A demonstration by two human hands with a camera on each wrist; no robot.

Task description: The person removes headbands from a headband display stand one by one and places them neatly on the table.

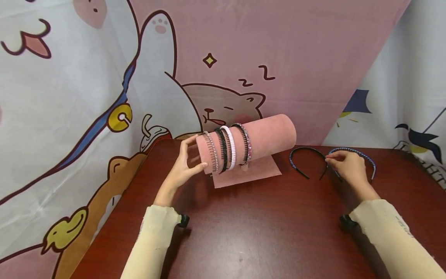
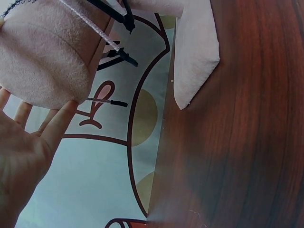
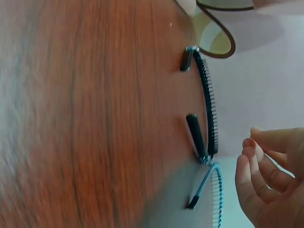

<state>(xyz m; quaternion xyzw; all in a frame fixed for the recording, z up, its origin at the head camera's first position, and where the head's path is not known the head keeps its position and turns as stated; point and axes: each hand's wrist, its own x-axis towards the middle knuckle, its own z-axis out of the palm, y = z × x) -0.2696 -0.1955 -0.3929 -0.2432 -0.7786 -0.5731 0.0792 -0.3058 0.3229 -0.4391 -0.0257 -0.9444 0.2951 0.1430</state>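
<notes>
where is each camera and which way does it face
Head: worn on the head, looking forward and down at the table, pink roll, both forearms and hands.
Left wrist: under the left hand, looking along the open palm at the roll's end.
Right wrist: at the right hand, looking at curled fingers beside the black headband and blue headband.
Shared: head and right wrist both show the two headbands lying on the table.

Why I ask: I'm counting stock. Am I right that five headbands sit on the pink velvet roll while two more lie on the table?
Not quite: the pink velvet roll carries four headbands, not five, as the head view shows. Two more do lie on the table.
</notes>
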